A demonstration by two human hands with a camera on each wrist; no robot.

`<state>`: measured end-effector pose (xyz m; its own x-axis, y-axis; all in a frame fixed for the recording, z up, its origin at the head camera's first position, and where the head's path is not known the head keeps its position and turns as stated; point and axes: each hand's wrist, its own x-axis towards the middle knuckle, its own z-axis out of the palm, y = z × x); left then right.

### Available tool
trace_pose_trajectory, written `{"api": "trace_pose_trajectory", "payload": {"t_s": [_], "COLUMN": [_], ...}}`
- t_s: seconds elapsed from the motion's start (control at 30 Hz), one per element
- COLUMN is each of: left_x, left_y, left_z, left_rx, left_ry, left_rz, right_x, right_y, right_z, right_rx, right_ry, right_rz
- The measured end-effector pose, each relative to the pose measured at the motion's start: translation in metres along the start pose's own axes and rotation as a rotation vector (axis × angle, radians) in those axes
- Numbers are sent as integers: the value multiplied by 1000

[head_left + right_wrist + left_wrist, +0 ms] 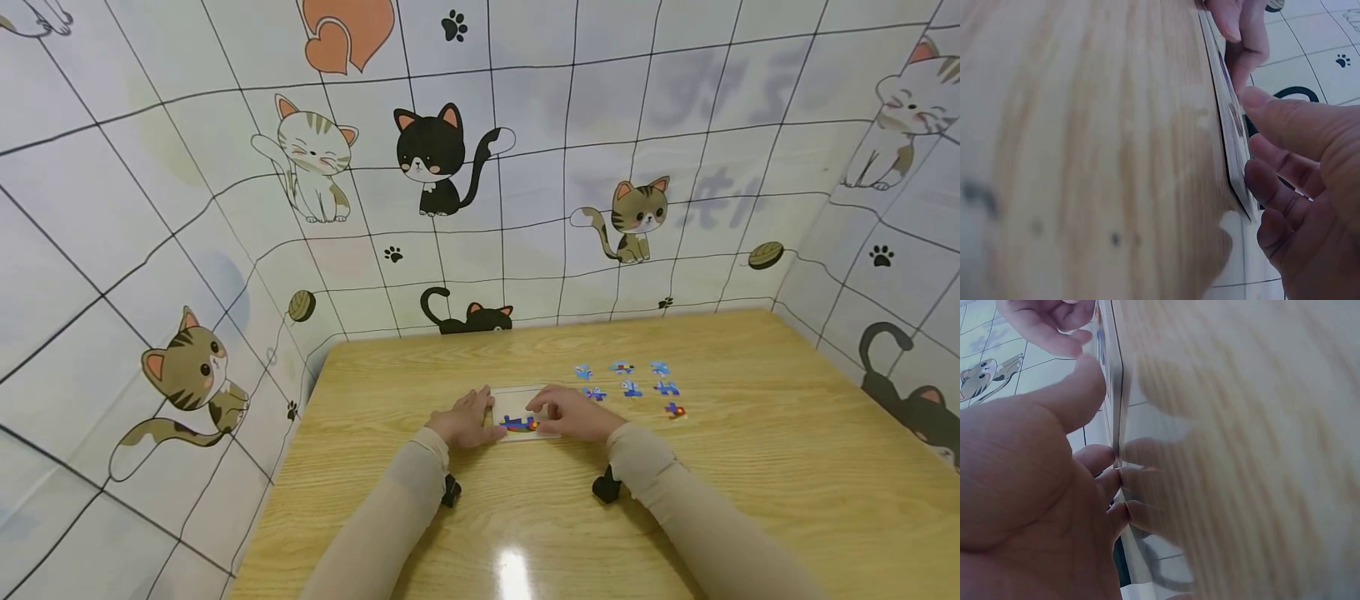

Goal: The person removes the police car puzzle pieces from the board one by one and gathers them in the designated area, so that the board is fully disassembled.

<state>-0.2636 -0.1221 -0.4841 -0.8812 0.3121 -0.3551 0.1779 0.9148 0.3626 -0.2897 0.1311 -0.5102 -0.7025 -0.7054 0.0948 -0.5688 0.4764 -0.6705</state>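
Note:
A thin white puzzle board (510, 400) lies flat on the table, with joined blue, red and yellow jigsaw pieces (517, 424) along its near side. My left hand (468, 419) rests at the board's left edge, its fingers extended and its thumb by the near corner. Over the right part of the board is my right hand (576, 414), thumb and fingers loosely bent beside the joined pieces. In the right wrist view, that hand's fingertips (1263, 178) lie close to the board's edge (1225, 119); no piece shows between them. Part of the board is hidden under this hand.
Several loose jigsaw pieces (631, 388) lie spread on the wooden table (750, 467) to the right of the board. A red and yellow piece (676, 411) is nearest among them. Behind the table hangs a cat-printed cloth (540, 233).

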Motion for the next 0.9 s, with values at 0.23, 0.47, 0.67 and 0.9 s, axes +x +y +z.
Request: {"api": "trace_pose_trajectory", "payload": {"t_s": [0.23, 0.47, 0.67, 0.9], "left_x": [4, 3, 8, 11], "left_y": [0, 0, -1, -5], "left_z": [4, 2, 6, 9], "left_rx": [0, -4, -7, 3], "left_ry": [25, 25, 24, 27], "left_rz": [-3, -8, -19, -18], "right_x": [4, 7, 7, 7], "right_y": [-5, -8, -9, -19], "right_z": [6, 7, 7, 9], "right_rx": [-78, -106, -135, -209], "right_ry": [-25, -42, -71, -87], "right_rz": [-36, -53, -51, -53]}}
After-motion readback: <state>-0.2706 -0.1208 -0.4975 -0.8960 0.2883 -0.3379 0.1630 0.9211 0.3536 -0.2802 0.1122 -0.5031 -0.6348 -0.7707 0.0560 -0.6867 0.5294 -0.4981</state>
